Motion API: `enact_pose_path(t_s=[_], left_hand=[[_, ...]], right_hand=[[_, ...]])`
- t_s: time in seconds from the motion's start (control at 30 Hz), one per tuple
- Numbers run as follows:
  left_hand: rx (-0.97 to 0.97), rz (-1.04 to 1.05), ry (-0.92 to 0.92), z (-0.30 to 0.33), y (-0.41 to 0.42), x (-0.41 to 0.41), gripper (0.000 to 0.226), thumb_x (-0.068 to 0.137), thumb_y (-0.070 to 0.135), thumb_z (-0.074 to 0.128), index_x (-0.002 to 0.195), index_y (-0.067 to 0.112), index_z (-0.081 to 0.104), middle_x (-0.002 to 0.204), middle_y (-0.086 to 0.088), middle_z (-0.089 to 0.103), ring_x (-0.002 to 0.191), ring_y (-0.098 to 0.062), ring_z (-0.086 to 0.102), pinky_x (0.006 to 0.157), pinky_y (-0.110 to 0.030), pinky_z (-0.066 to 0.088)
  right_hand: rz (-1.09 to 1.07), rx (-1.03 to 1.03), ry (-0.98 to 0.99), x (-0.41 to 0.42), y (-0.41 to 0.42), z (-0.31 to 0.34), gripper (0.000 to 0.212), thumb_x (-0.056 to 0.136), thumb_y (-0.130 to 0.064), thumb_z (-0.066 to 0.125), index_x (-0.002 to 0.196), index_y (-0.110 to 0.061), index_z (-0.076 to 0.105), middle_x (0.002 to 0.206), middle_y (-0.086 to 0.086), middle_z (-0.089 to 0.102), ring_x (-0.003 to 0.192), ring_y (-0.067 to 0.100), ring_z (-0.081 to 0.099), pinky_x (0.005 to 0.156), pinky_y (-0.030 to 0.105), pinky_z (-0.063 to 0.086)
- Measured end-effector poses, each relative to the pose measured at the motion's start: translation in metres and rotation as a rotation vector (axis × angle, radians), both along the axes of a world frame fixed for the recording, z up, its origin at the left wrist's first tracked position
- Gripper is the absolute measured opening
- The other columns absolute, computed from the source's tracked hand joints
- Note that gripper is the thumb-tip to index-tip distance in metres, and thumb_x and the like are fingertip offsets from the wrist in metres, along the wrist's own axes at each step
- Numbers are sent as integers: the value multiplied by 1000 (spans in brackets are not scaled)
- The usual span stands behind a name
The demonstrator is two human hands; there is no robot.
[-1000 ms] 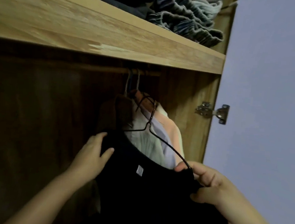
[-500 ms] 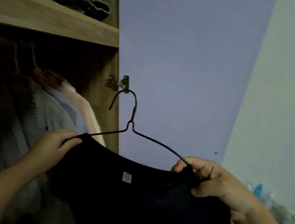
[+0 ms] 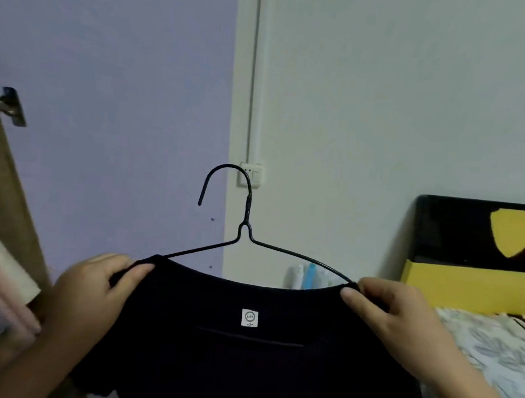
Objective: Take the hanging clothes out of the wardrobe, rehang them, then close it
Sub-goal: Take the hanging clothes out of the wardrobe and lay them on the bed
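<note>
Before the lilac and white walls, black top [image 3: 251, 353] on thin black wire hanger [image 3: 246, 229]
my left hand [image 3: 87, 297] and right hand [image 3: 393, 318] each pinch a shoulder; fingers clamped on fabric

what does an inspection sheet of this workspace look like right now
surface: patterned bedspread at right, nothing seen on it
job's things: black shirt on thin black wire hanger, held in the air, hook free
clutter: blurred pale bottles behind the collar
grippers: left hand and right hand each grip a shoulder
cables: white conduit down to wall socket
surroundings: lilac wardrobe door, metal hinge, black and yellow headboard
</note>
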State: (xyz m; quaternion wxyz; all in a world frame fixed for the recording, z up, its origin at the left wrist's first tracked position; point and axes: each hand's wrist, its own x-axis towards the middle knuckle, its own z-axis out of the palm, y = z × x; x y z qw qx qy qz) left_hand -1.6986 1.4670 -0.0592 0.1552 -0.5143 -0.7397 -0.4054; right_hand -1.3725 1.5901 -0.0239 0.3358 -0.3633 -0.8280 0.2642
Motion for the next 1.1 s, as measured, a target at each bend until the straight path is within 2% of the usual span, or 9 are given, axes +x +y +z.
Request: enact_pose_path(t_s=[0.1, 0.17, 0.27, 0.37, 0.5, 0.63, 0.77, 0.9, 1.1], left_hand=[[6, -101, -84, -9, 28, 52, 48, 83, 48, 60, 45, 25, 42, 42, 2, 40, 47, -11, 46, 50, -27, 33], [6, -178, -133, -14, 49, 85, 48, 81, 31, 69, 45, 30, 38, 41, 4, 41, 47, -10, 45, 51, -26, 33], [-59, -288, -207, -24, 84, 127, 37, 78, 24, 72, 48, 24, 50, 47, 5, 52, 53, -14, 52, 54, -32, 38], [-109, -407, -237, -31, 121, 169, 32, 76, 33, 75, 54, 17, 57, 52, 3, 56, 57, -17, 55, 57, -35, 41], [-149, -586, -270, -34, 163, 226, 32, 75, 31, 74, 50, 29, 54, 51, 5, 54, 56, -12, 53, 52, -27, 37], [-210, -776, -300, -38, 204, 283, 38, 70, 25, 79, 47, 35, 50, 55, 6, 56, 60, -7, 50, 56, -23, 37], [-263, -975, -304, -47, 233, 341, 41, 67, 22, 80, 44, 35, 49, 56, 10, 55, 63, -7, 53, 59, -20, 37], [-334, -1134, -283, -59, 241, 394, 33, 72, 19, 78, 51, 27, 54, 58, 6, 57, 60, -6, 52, 54, -18, 36], [-441, -1308, -311, -73, 240, 480, 26, 74, 22, 76, 54, 20, 59, 58, 0, 60, 61, -14, 54, 55, -26, 35]], right_hand=[[-244, 145, -10, 47, 1, -16, 49, 86, -28, 62, 49, -20, 31, 45, -8, 39, 47, 9, 39, 46, 21, 25], [-361, 183, -14, 78, -1, -24, 47, 86, -25, 62, 49, -24, 34, 50, -14, 49, 52, 6, 46, 48, 20, 28], [-509, 178, 46, 121, -9, -35, 37, 84, -35, 57, 51, -29, 40, 54, -16, 54, 56, 2, 51, 47, 18, 30], [-712, 183, 1, 167, -13, -54, 36, 85, -27, 62, 53, -18, 47, 47, 0, 47, 61, 13, 52, 49, 26, 32], [-949, 189, -46, 217, -28, -68, 35, 83, -22, 66, 56, -10, 48, 49, 5, 47, 61, 18, 50, 54, 32, 34], [-1138, 212, -52, 251, -51, -74, 33, 81, -20, 68, 54, -14, 49, 61, -5, 52, 58, 12, 50, 52, 26, 33], [-1322, 223, -32, 277, -80, -83, 37, 83, -39, 65, 54, -28, 44, 54, -9, 48, 51, 6, 48, 49, 20, 32], [-1477, 205, -66, 292, -112, -89, 31, 83, -40, 61, 57, -43, 44, 53, -14, 46, 48, 2, 43, 50, 19, 30], [-1672, 138, -107, 331, -154, -94, 41, 82, -31, 69, 51, -33, 41, 55, -15, 48, 52, 2, 45, 55, 19, 32]])
